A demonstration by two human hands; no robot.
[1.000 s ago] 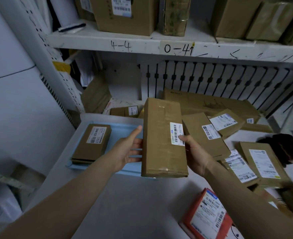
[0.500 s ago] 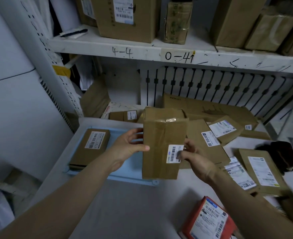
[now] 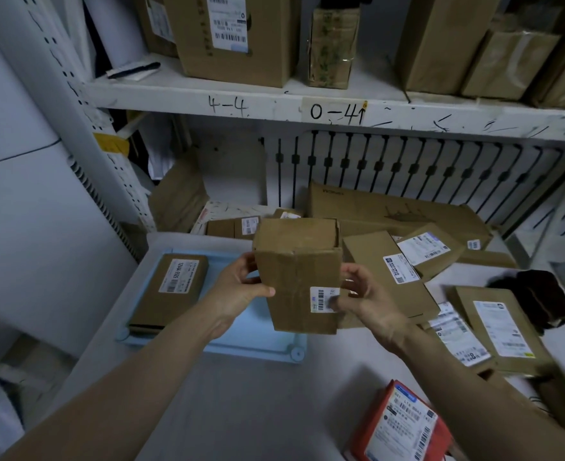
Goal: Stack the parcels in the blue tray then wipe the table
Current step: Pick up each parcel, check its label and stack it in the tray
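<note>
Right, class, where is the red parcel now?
Head view, bottom right: the red parcel lies on the table, nearer the camera than the blue tray, apart from it.

**Grey table under a white shelf, its right side crowded with parcels**

On the table (image 3: 241, 410), a blue tray (image 3: 267, 347) sits at ten o'clock, with a flat brown parcel (image 3: 171, 287) lying label-up in its left part. A red parcel (image 3: 400, 427) lies at five o'clock by the near edge. From one to four o'clock, labelled brown parcels (image 3: 497, 327) overlap one another, with a dark cloth (image 3: 537, 301) at three o'clock just beside them. A large flat carton (image 3: 390, 211) lies across the back at twelve to one o'clock. The white shelf (image 3: 274, 104) above carries upright cartons (image 3: 234, 38).
</note>
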